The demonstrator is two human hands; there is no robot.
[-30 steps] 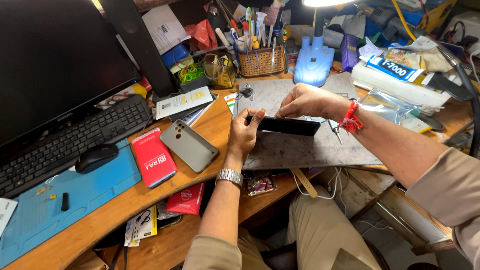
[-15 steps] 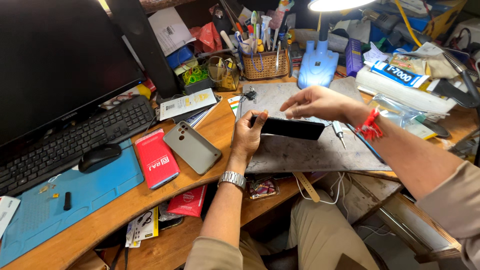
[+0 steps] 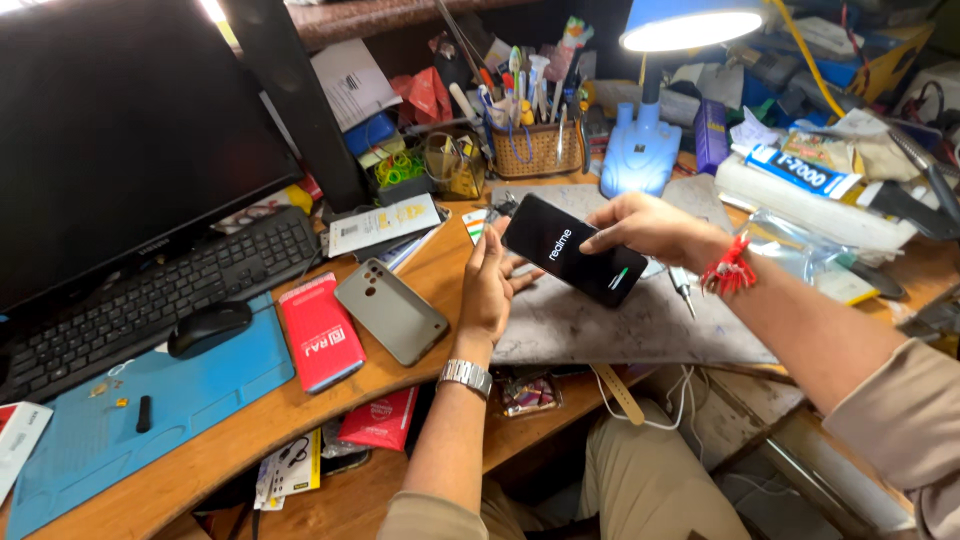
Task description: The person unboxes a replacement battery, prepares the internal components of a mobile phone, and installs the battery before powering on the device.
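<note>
A black smartphone (image 3: 570,250) is tilted up above the grey work mat (image 3: 640,325), its dark screen facing me with a small logo showing. My left hand (image 3: 490,285), with a metal watch on its wrist, grips the phone's left edge. My right hand (image 3: 645,228), with a red thread around the wrist, holds the phone's top right side, fingers pressing on the screen edge.
A grey phone case (image 3: 392,310) and a red box (image 3: 322,332) lie left of the mat. Keyboard (image 3: 150,300), mouse (image 3: 208,328) and blue mat (image 3: 150,420) sit at left under a monitor (image 3: 120,130). A lit blue lamp (image 3: 645,140), tool basket (image 3: 535,150) and clutter fill the back.
The phone has been lifted off the mat and turned so its screen faces me; both hands rose with it. The screen now shows a logo.
</note>
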